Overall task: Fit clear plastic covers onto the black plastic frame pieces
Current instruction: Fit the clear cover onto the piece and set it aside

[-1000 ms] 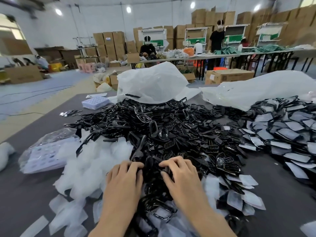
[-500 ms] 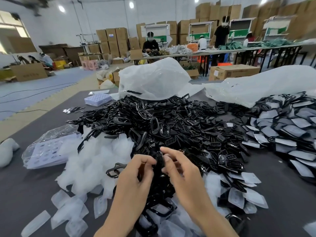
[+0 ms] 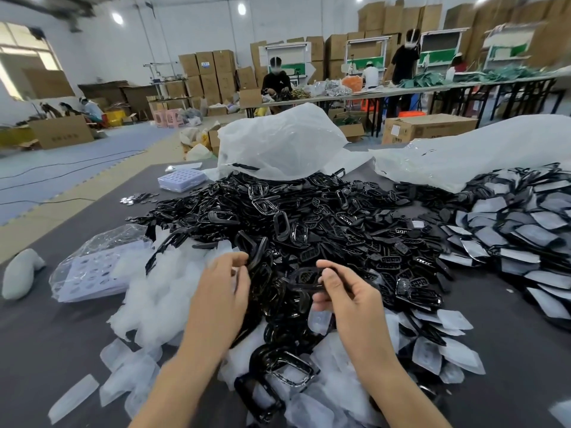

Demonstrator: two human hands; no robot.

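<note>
A big heap of black plastic frame pieces (image 3: 309, 223) covers the middle of the grey table (image 3: 46, 350). Clear plastic covers (image 3: 160, 291) lie in a loose white pile to its left and front. My right hand (image 3: 346, 291) pinches one black frame piece (image 3: 304, 278) above the heap, thumb on its upper edge. My left hand (image 3: 222, 291) is just to the left of it, thumb and fingers curled together near the top of another black piece; what it pinches is blurred. A few larger black frames (image 3: 278, 362) lie near my wrists.
Frames with covers on them (image 3: 519, 236) are stacked at the right. White plastic bags (image 3: 278, 143) sit behind the heap. A clear bag with white trays (image 3: 95, 267) lies at the left, another tray (image 3: 180, 180) further back. People work at far tables.
Both hands rose off the heap and moved apart. The right hand now holds a single black frame piece up; the left hand has drawn away to the left.
</note>
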